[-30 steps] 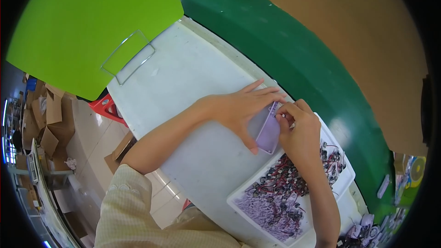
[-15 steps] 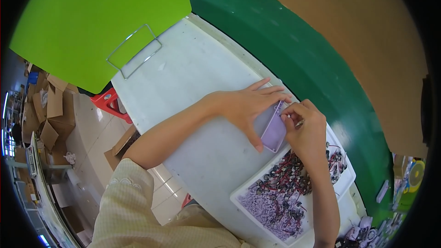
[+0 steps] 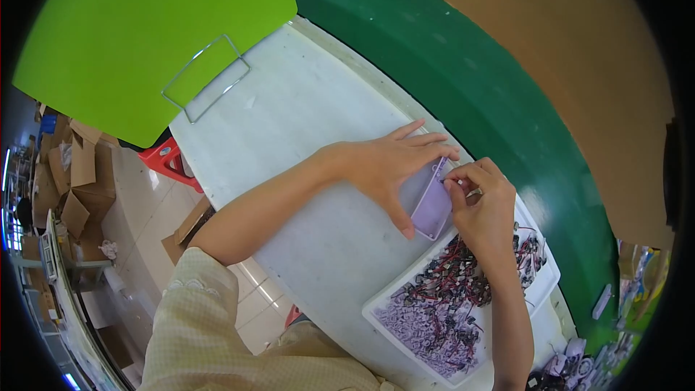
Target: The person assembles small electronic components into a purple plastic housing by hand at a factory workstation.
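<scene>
our left hand (image 3: 387,166) pinches the lilac plastic piece (image 3: 432,205) at its edges on the white surface (image 3: 304,130). our right hand (image 3: 481,206), at 3 o'clock of it, pinches a small part at its top end. fitting looks unfinished; many wired parts remain in the white tray (image 3: 544,291).

Bright, even light fills the frame, with soft, faint shadows under the hands. A mild sheen glares on the green belt (image 3: 463,80) at centre right. Fisheye bending curves straight edges toward the black rim. The centre is sharp; the lower left and lower right corners blur.
</scene>
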`<state>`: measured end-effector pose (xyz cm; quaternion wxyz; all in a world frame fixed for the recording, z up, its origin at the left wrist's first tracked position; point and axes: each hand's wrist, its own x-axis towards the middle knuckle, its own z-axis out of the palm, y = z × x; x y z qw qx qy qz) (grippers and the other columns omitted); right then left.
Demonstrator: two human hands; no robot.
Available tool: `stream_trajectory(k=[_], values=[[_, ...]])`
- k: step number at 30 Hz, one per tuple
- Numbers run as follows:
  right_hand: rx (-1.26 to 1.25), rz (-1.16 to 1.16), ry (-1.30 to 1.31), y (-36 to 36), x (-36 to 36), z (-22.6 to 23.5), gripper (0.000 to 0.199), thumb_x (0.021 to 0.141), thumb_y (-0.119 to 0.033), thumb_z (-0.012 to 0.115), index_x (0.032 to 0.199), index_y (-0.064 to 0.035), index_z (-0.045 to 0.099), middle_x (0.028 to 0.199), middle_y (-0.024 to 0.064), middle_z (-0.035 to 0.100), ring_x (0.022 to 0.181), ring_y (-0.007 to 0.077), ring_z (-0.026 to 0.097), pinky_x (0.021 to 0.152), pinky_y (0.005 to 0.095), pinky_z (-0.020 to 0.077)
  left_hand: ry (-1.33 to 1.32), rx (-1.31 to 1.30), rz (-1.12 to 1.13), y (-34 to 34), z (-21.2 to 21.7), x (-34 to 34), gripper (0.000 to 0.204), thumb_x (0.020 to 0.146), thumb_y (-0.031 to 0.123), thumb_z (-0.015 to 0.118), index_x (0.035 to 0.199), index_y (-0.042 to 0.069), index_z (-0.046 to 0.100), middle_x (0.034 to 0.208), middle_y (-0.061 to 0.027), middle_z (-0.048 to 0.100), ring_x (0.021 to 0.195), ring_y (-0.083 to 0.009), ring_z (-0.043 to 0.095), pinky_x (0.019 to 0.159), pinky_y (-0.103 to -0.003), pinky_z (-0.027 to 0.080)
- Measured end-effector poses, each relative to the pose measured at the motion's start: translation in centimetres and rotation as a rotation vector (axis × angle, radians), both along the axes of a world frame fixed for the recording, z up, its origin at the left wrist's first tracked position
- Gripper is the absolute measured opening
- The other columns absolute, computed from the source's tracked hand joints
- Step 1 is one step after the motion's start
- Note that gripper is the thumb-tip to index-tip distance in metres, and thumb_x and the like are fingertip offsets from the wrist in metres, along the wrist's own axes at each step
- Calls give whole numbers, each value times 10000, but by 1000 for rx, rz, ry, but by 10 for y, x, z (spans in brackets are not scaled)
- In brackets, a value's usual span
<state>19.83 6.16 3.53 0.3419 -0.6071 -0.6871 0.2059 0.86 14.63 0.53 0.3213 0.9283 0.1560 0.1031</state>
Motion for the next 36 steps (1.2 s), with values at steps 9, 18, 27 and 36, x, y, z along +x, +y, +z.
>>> stream_trajectory(k=[9, 18, 27, 36], values=[[-29, 19, -173, 2, -4, 3, 122, 725, 61, 675, 822, -12, 674, 786, 105, 597, 649, 241, 640, 588, 334, 510, -43, 70, 3, -1, -5, -2, 1233, 569, 616, 831, 1470, -10, 267, 1516, -167, 341, 1451, -323, 238, 1197, -516, 15], [74, -14, -405, 1, -14, 2, 142, 693, -34, 672, 828, -41, 632, 848, 90, 601, 765, 298, 644, 601, 413, 521, -59, -16, 26, 3, 5, -1, 1194, 526, 546, 877, 1407, -43, 328, 1418, -206, 413, 1410, -337, 299, 1201, -485, 53], [-27, -65, -421, -4, -8, 6, 116, 778, -91, 664, 884, -47, 684, 867, 120, 669, 836, 317, 658, 677, 438, 531, -68, -126, 111, -1, -1, 0, 1134, 511, 413, 904, 1422, 4, 367, 1414, -213, 443, 1352, -372, 374, 1168, -437, 249], [-96, -63, -241, -11, 9, 15, 253, 813, -177, 672, 1051, -92, 687, 870, 183, 695, 770, 376, 671, 675, 462, 533, -93, -93, 115, 0, 2, 7, 1152, 485, 373, 923, 1441, 49, 367, 1412, -183, 447, 1282, -345, 452, 1088, -423, 354]])
